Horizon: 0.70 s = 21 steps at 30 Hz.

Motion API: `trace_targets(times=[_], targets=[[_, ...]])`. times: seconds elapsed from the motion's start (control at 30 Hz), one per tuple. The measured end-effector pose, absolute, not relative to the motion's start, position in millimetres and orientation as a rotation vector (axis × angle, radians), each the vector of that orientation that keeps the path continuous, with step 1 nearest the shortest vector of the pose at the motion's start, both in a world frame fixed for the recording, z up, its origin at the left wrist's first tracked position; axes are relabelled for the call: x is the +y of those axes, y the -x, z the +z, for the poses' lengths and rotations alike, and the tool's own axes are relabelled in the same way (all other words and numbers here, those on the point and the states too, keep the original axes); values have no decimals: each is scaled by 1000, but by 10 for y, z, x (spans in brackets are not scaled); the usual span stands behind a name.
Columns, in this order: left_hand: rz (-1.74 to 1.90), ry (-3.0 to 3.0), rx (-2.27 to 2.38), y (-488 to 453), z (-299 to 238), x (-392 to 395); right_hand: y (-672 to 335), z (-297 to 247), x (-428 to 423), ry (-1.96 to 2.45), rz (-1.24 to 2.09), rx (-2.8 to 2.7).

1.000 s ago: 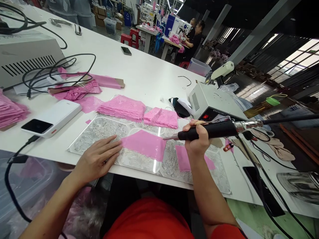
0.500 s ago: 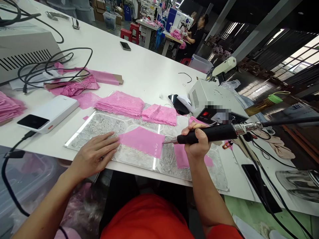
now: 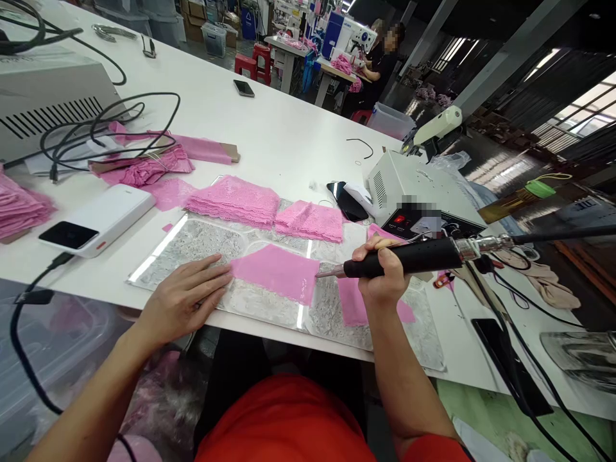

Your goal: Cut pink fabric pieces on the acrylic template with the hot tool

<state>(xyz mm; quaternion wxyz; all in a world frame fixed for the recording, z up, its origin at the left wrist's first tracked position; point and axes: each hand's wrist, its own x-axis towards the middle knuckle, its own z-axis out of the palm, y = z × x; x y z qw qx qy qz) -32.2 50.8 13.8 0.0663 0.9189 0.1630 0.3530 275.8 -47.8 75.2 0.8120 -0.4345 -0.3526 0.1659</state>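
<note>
A flat pink fabric piece (image 3: 276, 273) lies on a marbled grey board (image 3: 190, 240) at the table's front edge. My left hand (image 3: 190, 295) rests flat, fingers stretched out, with its fingertips at the fabric's left end. My right hand (image 3: 382, 266) is wrapped round a black corded handheld tool (image 3: 418, 258) with a tapered metal tip. That tip meets the right edge of the fabric. Beneath my right wrist lies another pink piece (image 3: 352, 301), partly covered. Behind the flat piece sit a thick stack of pink lace fabric (image 3: 235, 202) and a smaller stack (image 3: 310, 221).
A grey control box (image 3: 418, 192) with a red display stands at the right, cables trailing from its side. At the left are a white power bank (image 3: 115, 215), looped black cables (image 3: 115, 138) and a vented box (image 3: 52, 96). A glass jar (image 3: 580, 359) lies far right.
The whole view has shifted very slightly to the right. Both hands, the tool and the fabric keep their places relative to each other.
</note>
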Motion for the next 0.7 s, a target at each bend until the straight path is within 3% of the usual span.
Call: trace_targets(times=[0.7], targets=[[1065, -2761, 489, 320, 148, 501, -2662, 777, -645, 914, 432, -777]])
